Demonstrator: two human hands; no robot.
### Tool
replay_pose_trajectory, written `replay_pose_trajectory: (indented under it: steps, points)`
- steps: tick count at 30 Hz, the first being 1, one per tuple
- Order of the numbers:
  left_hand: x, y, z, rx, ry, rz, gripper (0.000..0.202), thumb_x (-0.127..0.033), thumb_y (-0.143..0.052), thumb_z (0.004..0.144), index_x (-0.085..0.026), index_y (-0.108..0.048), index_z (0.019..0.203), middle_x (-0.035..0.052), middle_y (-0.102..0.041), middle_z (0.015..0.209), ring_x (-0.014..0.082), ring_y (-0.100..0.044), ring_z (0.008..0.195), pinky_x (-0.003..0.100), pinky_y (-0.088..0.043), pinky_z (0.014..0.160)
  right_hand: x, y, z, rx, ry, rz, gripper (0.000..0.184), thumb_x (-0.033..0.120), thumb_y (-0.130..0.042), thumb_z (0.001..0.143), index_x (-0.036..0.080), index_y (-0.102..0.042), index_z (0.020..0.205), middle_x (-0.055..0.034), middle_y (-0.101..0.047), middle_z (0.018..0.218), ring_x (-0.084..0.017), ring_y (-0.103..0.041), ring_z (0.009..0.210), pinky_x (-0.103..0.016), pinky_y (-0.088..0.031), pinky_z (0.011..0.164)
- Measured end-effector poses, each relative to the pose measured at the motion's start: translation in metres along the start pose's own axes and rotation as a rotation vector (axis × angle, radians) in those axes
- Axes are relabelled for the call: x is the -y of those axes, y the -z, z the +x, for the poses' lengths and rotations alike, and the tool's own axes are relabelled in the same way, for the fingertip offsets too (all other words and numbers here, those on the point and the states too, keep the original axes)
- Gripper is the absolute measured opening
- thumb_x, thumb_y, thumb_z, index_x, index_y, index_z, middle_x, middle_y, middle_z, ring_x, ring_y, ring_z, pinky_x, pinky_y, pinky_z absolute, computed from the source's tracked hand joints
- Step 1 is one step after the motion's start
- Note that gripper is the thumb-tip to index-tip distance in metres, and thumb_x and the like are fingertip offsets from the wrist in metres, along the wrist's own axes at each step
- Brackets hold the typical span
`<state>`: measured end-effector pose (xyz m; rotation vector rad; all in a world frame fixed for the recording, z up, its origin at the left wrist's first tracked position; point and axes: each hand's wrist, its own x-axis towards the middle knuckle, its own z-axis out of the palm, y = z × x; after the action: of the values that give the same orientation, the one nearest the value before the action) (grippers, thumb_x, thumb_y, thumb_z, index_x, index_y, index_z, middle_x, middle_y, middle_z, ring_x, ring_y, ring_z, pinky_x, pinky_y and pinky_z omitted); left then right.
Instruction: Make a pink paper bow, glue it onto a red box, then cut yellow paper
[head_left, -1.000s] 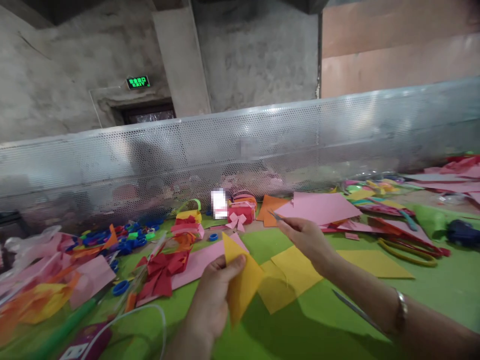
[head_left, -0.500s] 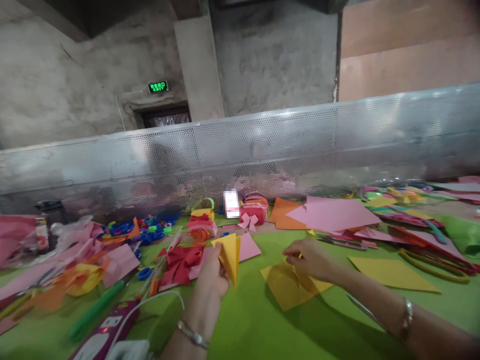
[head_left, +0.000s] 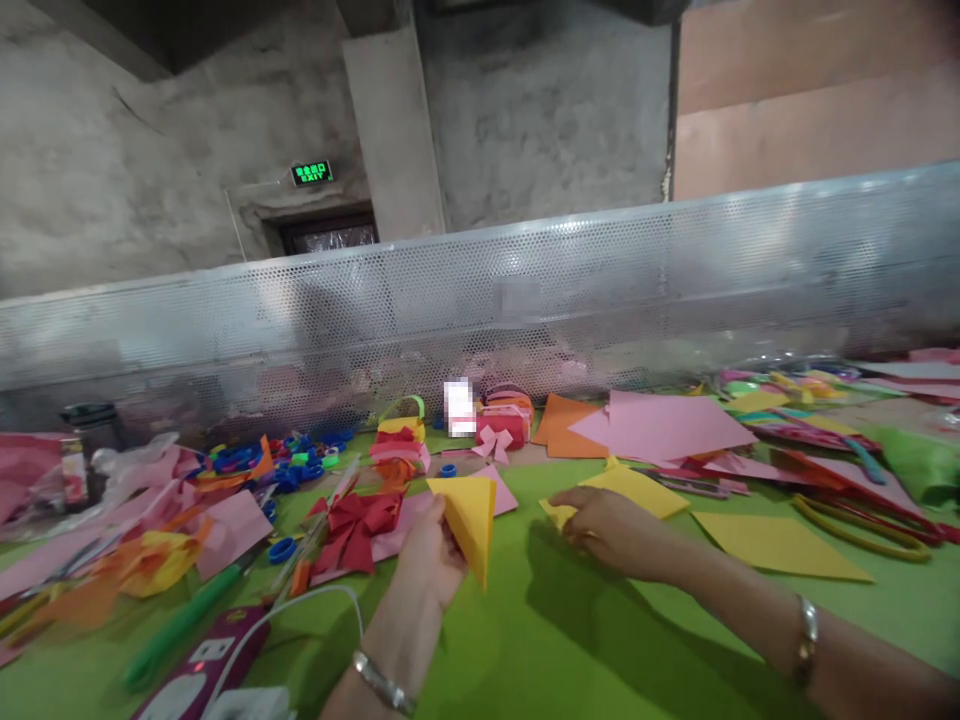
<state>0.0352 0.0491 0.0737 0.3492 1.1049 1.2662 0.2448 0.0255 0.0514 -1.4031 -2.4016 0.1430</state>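
My left hand is closed round a folded piece of yellow sheet, shaped like a pointed triangle and held upright above the green table. My right hand hovers over a flat yellow sheet and covers part of it. Its index finger reaches out to the sheet's left corner, the other fingers are bent, and nothing shows gripped in them. Whether the fingertips press on the sheet is hard to see. Right of that hand lies another square yellow sheet.
Red bow-like pieces, a green-handled tool and a purple power strip lie on the left. Pink sheets and an orange sheet are at the back. A perforated metal panel stands behind the table.
The yellow sheet under my right hand has moved farther back and now lies flat. My left hand has shifted slightly right, turning the folded yellow piece to show a broader face.
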Motion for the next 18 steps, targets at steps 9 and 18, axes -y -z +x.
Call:
replay_pose_trajectory:
  steps: [9, 18]
  points:
    - [0.030, -0.015, -0.020, 0.303, 0.006, -0.014, 0.025, -0.024, -0.040, 0.090, -0.013, -0.060, 0.079, 0.0056, -0.068, 0.072, 0.0161, -0.065, 0.069, 0.024, -0.049, 0.066, 0.038, -0.014, 0.003, -0.164, -0.178, 0.644, 0.023, 0.030, -0.050, 0.077, 0.016, -0.064, 0.064, 0.0009, -0.058, 0.057, -0.012, -0.053, 0.054, -0.021, -0.038, 0.050]
    - [0.029, -0.008, -0.016, 0.344, 0.083, 0.164, 0.039, -0.050, -0.035, 0.088, -0.017, -0.056, 0.087, 0.0045, -0.067, 0.074, 0.0137, -0.060, 0.060, 0.025, -0.044, 0.059, 0.033, -0.012, 0.000, -0.360, -0.200, 0.465, 0.024, 0.020, -0.048, 0.068, 0.020, -0.035, 0.048, 0.0044, -0.035, 0.050, -0.010, -0.033, 0.049, -0.023, -0.022, 0.049]
